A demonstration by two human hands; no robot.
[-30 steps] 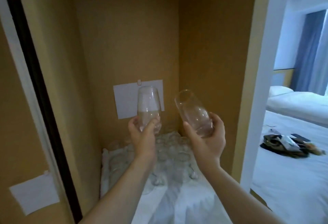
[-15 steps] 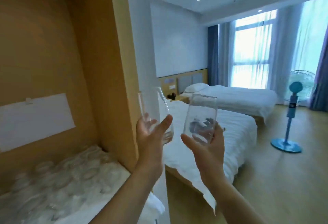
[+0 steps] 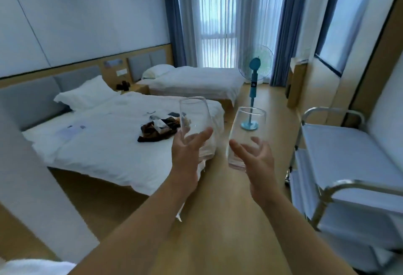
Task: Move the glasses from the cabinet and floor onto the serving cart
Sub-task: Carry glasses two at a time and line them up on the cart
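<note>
Bright daylight from window; cool cast, soft motion blur, wide-angle bending at edges.

A person's left hand and right hand each hold an upright clear glass above the wooden floor, between a white bed and a metal serving cart.

Two white beds along left wall, grey headboards. Wood floor. Tall window, blue curtains, daylight. Blue standing fan near far bed.
</note>
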